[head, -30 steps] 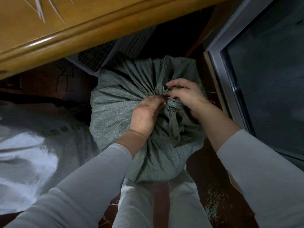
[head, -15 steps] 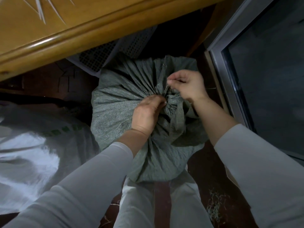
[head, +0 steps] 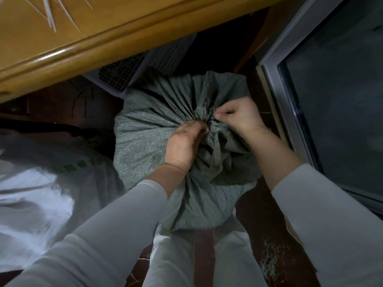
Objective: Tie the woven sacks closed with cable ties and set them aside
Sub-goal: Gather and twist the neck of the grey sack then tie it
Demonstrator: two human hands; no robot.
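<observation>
A full grey-green woven sack [head: 145,141] stands on the dark floor between my legs, its mouth gathered into pleats at the middle. My left hand [head: 184,143] is clenched around the gathered neck. My right hand [head: 238,117] is closed beside the neck, its thumb and fingers pinched just right of the bunch. The cable tie itself is too thin and dark to make out between the fingers. The loose top of the sack flops down below my hands.
A white woven sack [head: 41,193] with green print lies at the left. A wooden cabinet edge [head: 87,46] runs across the top, with a perforated plastic basket [head: 132,73] under it. A metal-framed glass door [head: 286,104] stands at the right. Straw bits [head: 271,259] litter the floor.
My right hand lifted off the gathered neck, pulling up and to the right, then came back down a little beside it. My left hand has kept its grip on the neck.
</observation>
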